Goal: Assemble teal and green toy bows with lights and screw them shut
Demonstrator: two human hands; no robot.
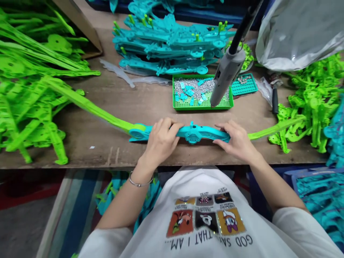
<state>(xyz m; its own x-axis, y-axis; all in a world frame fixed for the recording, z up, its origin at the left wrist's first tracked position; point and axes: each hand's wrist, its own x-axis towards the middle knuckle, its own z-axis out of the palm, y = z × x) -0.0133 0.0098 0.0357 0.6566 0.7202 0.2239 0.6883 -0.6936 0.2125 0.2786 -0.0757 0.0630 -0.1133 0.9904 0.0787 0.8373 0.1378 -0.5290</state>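
A teal plastic toy bow grip [192, 133] lies across the wooden table [113, 107] near its front edge. Bright green limbs stick out of both its ends: one limb [88, 105] runs up to the left, the other limb [274, 129] runs to the right. My left hand [161, 139] is closed over the grip left of its middle hub. My right hand [236, 139] presses on the grip's right end, fingers curled over it.
A grey electric screwdriver [227, 73] hangs above a green tray [201, 104] of small screws and teal bits. Beside it is a small teal tray [244, 86]. Teal parts [169, 43] are stacked behind; green parts pile at left [29, 89] and right [314, 96]. A plastic bag [298, 32] sits at the back right.
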